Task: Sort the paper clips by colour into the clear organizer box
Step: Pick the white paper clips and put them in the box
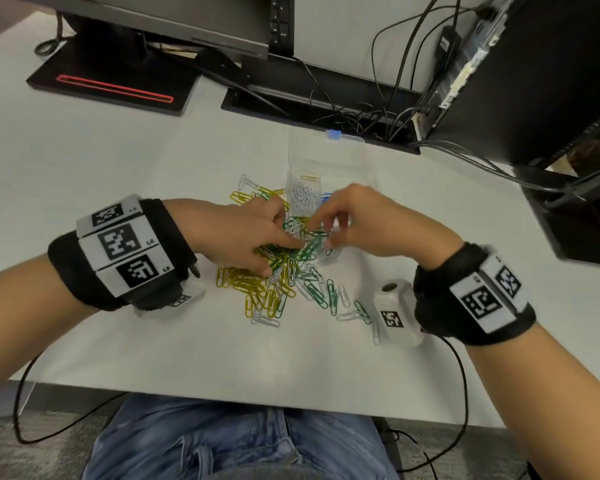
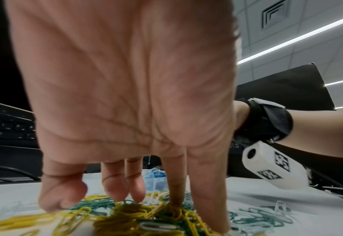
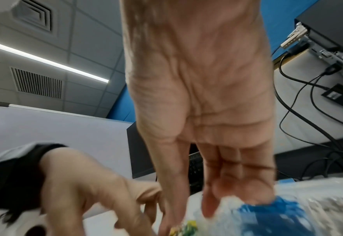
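Observation:
A tangled pile of yellow, green and white paper clips [image 1: 274, 285] lies mid-table; the left wrist view shows the pile [image 2: 130, 217] close up. Behind it stands the clear organizer box [image 1: 293, 157], holding white clips [image 1: 303, 197], some blue ones and a single yellow clip [image 1: 309, 177]. My left hand [image 1: 281, 254] is spread over the pile, its fingertips [image 2: 135, 196] pressing down on the clips. My right hand [image 1: 323, 233] hovers by the box's near end with curled fingers, thumb and forefinger pinching green clips [image 1: 309, 249]. The right wrist view is blurred, with blue clips [image 3: 277, 215] under the fingers.
Two monitor bases [image 1: 108, 84] and a bundle of cables [image 1: 361, 109] fill the back of the table. A black computer tower [image 1: 534, 64] stands at the right, and a keyboard [image 2: 8, 131] lies to the left. Loose clips [image 1: 354, 313] trail toward my right wrist.

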`<move>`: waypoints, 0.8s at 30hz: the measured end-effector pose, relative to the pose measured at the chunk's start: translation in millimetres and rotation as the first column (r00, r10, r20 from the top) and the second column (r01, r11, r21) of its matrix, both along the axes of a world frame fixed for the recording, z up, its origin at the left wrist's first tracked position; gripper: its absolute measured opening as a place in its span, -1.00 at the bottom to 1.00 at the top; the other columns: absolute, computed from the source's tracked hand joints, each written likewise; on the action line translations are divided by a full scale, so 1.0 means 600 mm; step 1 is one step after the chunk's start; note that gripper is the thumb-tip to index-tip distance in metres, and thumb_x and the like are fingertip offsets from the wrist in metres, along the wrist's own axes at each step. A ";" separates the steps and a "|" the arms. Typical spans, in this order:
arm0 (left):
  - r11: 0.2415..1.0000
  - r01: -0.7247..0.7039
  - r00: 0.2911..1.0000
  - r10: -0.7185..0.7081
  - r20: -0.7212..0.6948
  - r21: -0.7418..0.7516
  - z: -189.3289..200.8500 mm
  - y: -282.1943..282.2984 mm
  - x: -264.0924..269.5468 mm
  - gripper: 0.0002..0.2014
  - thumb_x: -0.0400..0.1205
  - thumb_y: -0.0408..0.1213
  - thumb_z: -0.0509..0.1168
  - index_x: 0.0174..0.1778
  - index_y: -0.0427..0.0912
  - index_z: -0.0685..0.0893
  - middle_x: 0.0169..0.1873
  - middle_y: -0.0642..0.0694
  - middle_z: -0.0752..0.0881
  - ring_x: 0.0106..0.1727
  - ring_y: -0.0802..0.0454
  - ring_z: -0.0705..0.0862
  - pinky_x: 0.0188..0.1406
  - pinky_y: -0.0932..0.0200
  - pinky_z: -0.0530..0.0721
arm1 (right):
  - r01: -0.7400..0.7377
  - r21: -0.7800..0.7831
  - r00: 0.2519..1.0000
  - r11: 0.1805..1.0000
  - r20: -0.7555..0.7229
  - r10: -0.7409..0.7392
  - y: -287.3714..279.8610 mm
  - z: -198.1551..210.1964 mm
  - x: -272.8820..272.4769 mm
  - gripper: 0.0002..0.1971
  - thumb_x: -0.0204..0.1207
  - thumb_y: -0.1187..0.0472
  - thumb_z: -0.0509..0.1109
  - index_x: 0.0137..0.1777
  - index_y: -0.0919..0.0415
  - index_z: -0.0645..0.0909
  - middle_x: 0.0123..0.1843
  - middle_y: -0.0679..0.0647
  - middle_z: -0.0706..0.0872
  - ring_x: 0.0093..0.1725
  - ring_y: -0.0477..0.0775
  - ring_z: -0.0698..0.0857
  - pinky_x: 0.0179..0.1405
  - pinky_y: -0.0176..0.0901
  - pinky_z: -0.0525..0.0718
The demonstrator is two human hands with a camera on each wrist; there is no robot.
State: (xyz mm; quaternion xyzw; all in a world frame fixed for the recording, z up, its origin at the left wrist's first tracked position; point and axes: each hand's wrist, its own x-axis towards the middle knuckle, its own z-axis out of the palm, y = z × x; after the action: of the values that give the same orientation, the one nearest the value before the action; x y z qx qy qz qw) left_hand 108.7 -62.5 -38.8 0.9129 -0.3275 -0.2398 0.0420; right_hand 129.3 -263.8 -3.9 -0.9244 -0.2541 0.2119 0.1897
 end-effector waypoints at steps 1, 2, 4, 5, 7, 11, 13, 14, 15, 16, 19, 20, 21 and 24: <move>1.000 -0.002 1.000 0.002 0.018 0.003 0.001 -0.001 0.001 -0.34 0.59 0.06 0.31 0.60 0.24 0.20 0.21 -0.05 0.25 0.31 0.00 0.24 0.40 0.04 0.36 | -0.033 -0.061 0.999 0.998 -0.028 0.032 -0.008 -0.008 -0.006 -0.71 0.41 0.31 0.53 0.09 0.00 0.75 -0.14 -0.10 0.62 -0.25 -0.19 0.53 -0.30 -0.38 0.47; 1.000 -0.008 0.999 0.008 0.043 0.004 0.003 -0.001 0.001 -0.35 0.58 0.07 0.32 0.59 0.23 0.25 0.22 -0.05 0.26 0.31 0.00 0.25 0.38 0.03 0.39 | -0.049 -0.109 0.998 0.993 -0.039 0.045 -0.016 -0.016 -0.009 -0.68 0.42 0.33 0.52 0.13 0.00 0.74 -0.12 -0.10 0.62 -0.23 -0.20 0.52 -0.31 -0.42 0.43; 1.000 -0.020 0.994 0.021 0.106 -0.010 0.008 -0.001 0.002 -0.37 0.54 0.09 0.37 0.54 0.19 0.35 0.22 -0.05 0.29 0.29 -0.02 0.28 0.31 -0.02 0.46 | -0.044 -0.154 0.999 0.987 -0.018 0.041 -0.030 -0.026 -0.010 -0.65 0.41 0.37 0.50 0.16 0.03 0.73 -0.05 -0.06 0.66 -0.17 -0.15 0.54 -0.32 -0.47 0.38; 0.999 -0.024 0.990 0.028 0.136 -0.029 0.010 -0.002 0.001 -0.38 0.51 0.09 0.40 0.50 0.17 0.40 0.22 -0.05 0.30 0.28 -0.01 0.29 0.27 -0.02 0.49 | -0.037 -0.158 0.999 0.987 0.008 0.038 -0.033 -0.028 -0.010 -0.65 0.40 0.37 0.50 0.16 0.04 0.73 -0.04 -0.06 0.66 -0.14 -0.13 0.53 -0.31 -0.47 0.38; 0.997 -0.020 0.985 0.032 0.167 -0.072 0.014 -0.008 -0.002 -0.40 0.45 0.07 0.46 0.41 0.13 0.47 0.20 -0.03 0.34 0.25 0.01 0.32 0.20 0.00 0.51 | -0.055 -0.153 0.996 0.987 0.065 0.065 -0.033 -0.028 -0.012 -0.67 0.38 0.35 0.53 0.12 0.04 0.73 -0.09 -0.14 0.59 -0.11 -0.16 0.48 -0.23 -0.41 0.38; 0.992 0.046 0.994 -0.035 0.100 -0.115 0.017 -0.019 -0.010 -0.53 0.43 -0.03 0.50 0.24 0.10 0.56 0.09 0.05 0.43 0.21 0.09 0.38 0.18 0.07 0.50 | -0.132 -0.258 0.975 0.957 0.139 0.171 -0.022 -0.037 -0.016 -0.69 0.35 0.34 0.52 0.07 0.05 0.69 -0.03 -0.04 0.60 0.01 -0.05 0.41 0.01 -0.09 0.53; 0.991 0.074 0.995 -0.067 0.069 -0.116 0.016 -0.020 -0.012 -0.62 0.46 -0.08 0.49 0.18 0.07 0.60 0.03 0.07 0.48 0.14 0.12 0.42 0.13 0.10 0.51 | -0.133 -0.275 0.973 0.952 0.147 0.178 -0.021 -0.046 -0.018 -0.77 0.34 0.35 0.50 -0.04 0.08 0.70 -0.11 -0.03 0.62 -0.01 -0.01 0.44 -0.03 -0.05 0.56; 0.991 0.077 0.996 -0.071 0.052 -0.112 0.014 -0.019 -0.013 -0.65 0.47 -0.11 0.48 0.16 0.06 0.61 0.01 0.07 0.50 0.09 0.14 0.44 0.10 0.11 0.52 | -0.129 -0.262 0.975 0.957 0.145 0.171 -0.019 -0.049 -0.018 -0.82 0.33 0.36 0.48 -0.11 0.12 0.69 -0.16 -0.03 0.63 -0.04 0.00 0.47 -0.07 -0.06 0.57; 0.991 0.075 0.997 -0.071 0.037 -0.106 0.013 -0.017 -0.015 -0.67 0.48 -0.13 0.48 0.14 0.06 0.62 -0.02 0.08 0.51 0.05 0.16 0.45 0.08 0.12 0.53 | -0.124 -0.247 0.977 0.961 0.139 0.162 -0.018 -0.051 -0.018 -0.86 0.33 0.38 0.47 -0.16 0.15 0.69 -0.20 -0.02 0.64 -0.08 0.00 0.51 -0.11 -0.07 0.57; 0.993 0.070 0.997 -0.068 0.025 -0.097 0.012 -0.017 -0.015 -0.68 0.49 -0.15 0.48 0.14 0.06 0.61 -0.04 0.09 0.52 0.01 0.16 0.47 0.05 0.13 0.54 | -0.120 -0.239 0.979 0.964 0.134 0.155 -0.017 -0.051 -0.018 -0.89 0.33 0.39 0.46 -0.21 0.18 0.68 -0.26 -0.02 0.65 -0.13 0.00 0.54 -0.16 -0.09 0.56; 0.995 0.061 0.998 -0.060 0.019 -0.073 0.011 -0.019 -0.014 -0.70 0.49 -0.20 0.47 0.12 0.03 0.61 -0.06 0.08 0.53 -0.03 0.12 0.51 -0.01 0.13 0.56 | -0.121 -0.252 0.974 0.960 0.157 0.164 -0.015 -0.052 -0.017 -0.86 0.37 0.41 0.39 -0.29 0.15 0.61 -0.38 -0.08 0.56 -0.25 0.03 0.56 -0.28 -0.17 0.50; 0.996 0.062 0.998 -0.060 0.028 -0.070 0.010 -0.021 -0.013 -0.71 0.49 -0.22 0.46 0.10 0.02 0.62 -0.06 0.06 0.54 -0.04 0.11 0.53 -0.05 0.13 0.57 | -0.124 -0.259 0.969 0.958 0.175 0.173 -0.015 -0.052 -0.016 -0.83 0.39 0.41 0.36 -0.31 0.12 0.59 -0.37 -0.06 0.55 -0.26 0.04 0.57 -0.27 -0.16 0.52; 0.996 0.061 0.998 -0.059 0.037 -0.070 0.009 -0.022 -0.011 -0.75 0.50 -0.24 0.45 0.08 0.00 0.64 -0.06 0.04 0.56 -0.06 0.09 0.55 -0.09 0.14 0.57 | -0.122 -0.258 0.967 0.958 0.188 0.173 -0.016 -0.054 -0.015 -0.81 0.41 0.42 0.33 -0.31 0.11 0.58 -0.35 -0.03 0.58 -0.25 0.05 0.58 -0.24 -0.15 0.55; 0.994 0.053 0.998 -0.049 0.044 -0.098 0.004 -0.023 -0.007 -0.88 0.52 -0.29 0.42 -0.07 -0.03 0.69 -0.11 0.02 0.64 -0.11 0.08 0.61 -0.19 0.21 0.57 | -0.088 -0.218 0.980 0.972 0.155 0.124 -0.023 -0.050 -0.008 -0.84 0.45 0.44 0.32 -0.23 0.26 0.70 -0.26 0.08 0.72 -0.26 0.05 0.64 -0.23 -0.18 0.61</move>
State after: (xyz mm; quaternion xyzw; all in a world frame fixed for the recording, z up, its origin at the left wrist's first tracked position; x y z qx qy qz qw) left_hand 104.4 -76.1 -36.6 0.9058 -0.3631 -0.2052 0.0745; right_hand 124.7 -277.9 -33.9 -0.9388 -0.2945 0.1690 0.0574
